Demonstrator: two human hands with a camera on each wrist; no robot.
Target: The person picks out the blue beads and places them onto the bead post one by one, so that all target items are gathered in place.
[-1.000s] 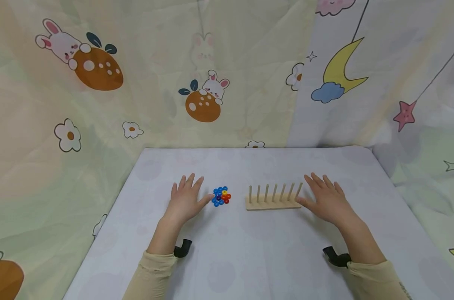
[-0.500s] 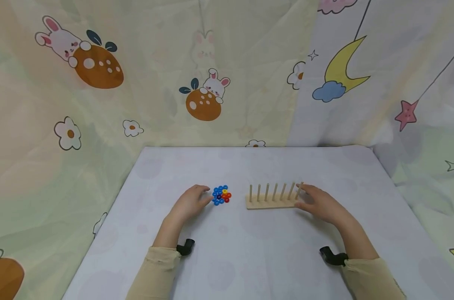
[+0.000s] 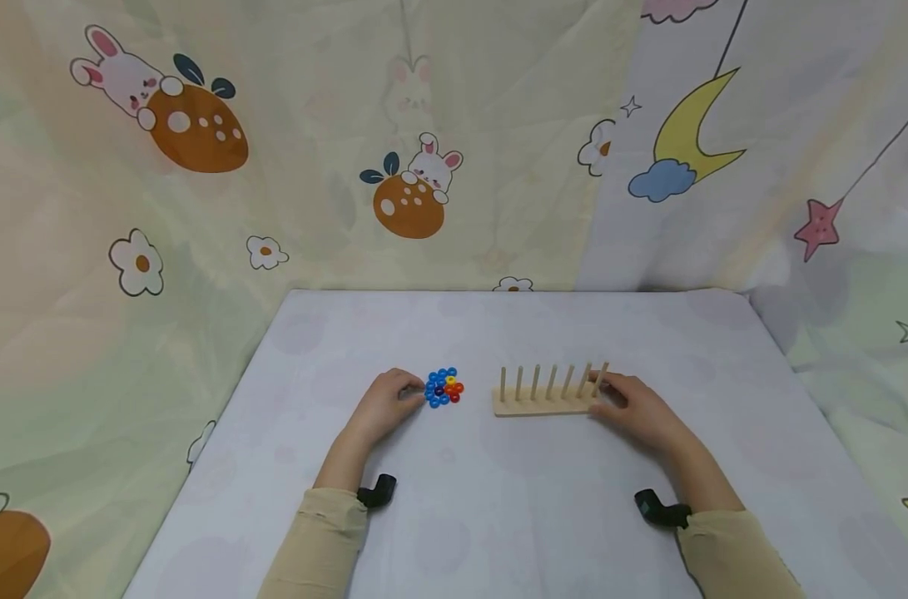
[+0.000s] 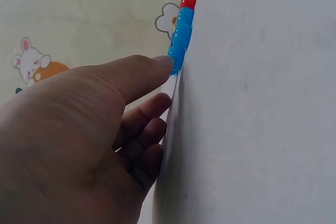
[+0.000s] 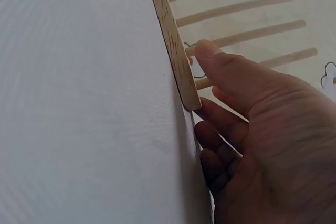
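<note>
A flat cluster of small blue, red and yellow beads [image 3: 443, 388] lies on the table, with one dark bead among them. My left hand [image 3: 382, 408] is right beside its left edge, fingers loosely bent. In the left wrist view the thumb tip overlaps the nearest blue bead [image 4: 181, 38]. To the right stands a wooden peg board [image 3: 543, 405] with a row of several upright pegs. My right hand [image 3: 641, 409] grips its right end, thumb at the front and index finger behind. The right wrist view has the thumb in front of the pegs near the base [image 5: 176, 51].
Both things sit on a table with a pale cloth [image 3: 454, 499]. Behind it hangs a printed curtain [image 3: 304, 166] with rabbits, flowers and a moon. A black wrist mount [image 3: 377, 491] juts out from the left sleeve, and another black mount [image 3: 659, 509] from the right.
Both hands were spread with fingers straight; their fingers have since bent. The left has come in beside the beads, and the right has closed around the peg board's end.
</note>
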